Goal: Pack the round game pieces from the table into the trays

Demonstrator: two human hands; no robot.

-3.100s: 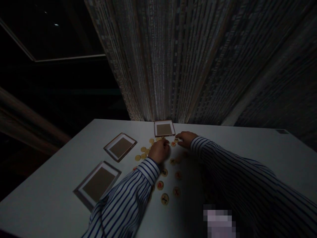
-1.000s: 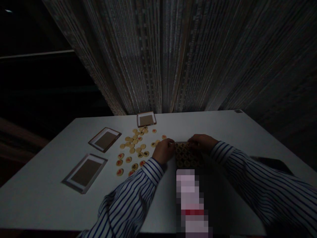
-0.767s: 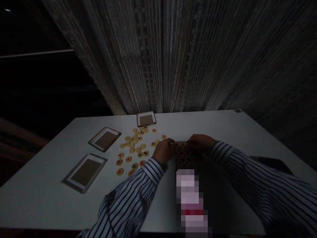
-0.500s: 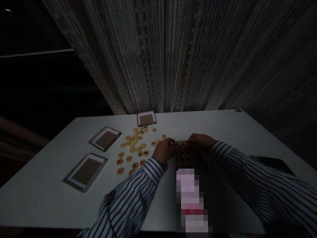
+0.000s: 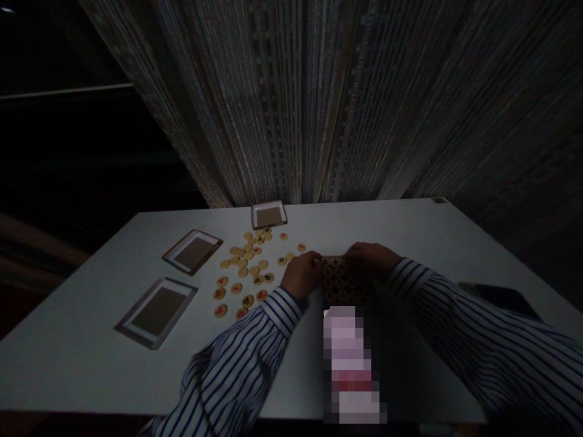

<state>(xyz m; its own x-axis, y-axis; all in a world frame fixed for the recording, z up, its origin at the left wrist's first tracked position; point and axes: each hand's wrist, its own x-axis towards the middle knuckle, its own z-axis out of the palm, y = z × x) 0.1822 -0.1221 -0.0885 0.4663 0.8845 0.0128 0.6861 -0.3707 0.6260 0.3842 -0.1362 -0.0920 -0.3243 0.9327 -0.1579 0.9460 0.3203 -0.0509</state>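
A small tray [image 5: 345,282] packed with round game discs lies on the white table [image 5: 410,237] between my hands. My left hand [image 5: 301,274] is curled against the tray's left edge, fingers closed at its far corner. My right hand [image 5: 371,256] rests bent over the tray's far right edge. Several loose tan discs [image 5: 248,267] with red or black marks lie scattered to the left of my left hand. Both arms wear blue-striped white sleeves.
Three shallow box halves with brown insides lie on the table: one near left [image 5: 157,311], one further back [image 5: 193,250], a small one by the curtain [image 5: 268,215]. A dark flat object [image 5: 501,298] lies at the right. A ribbed curtain hangs behind.
Three seconds ago both hands were among loose discs near the small far box. Since one second ago they stay at the tray of discs, barely shifting.
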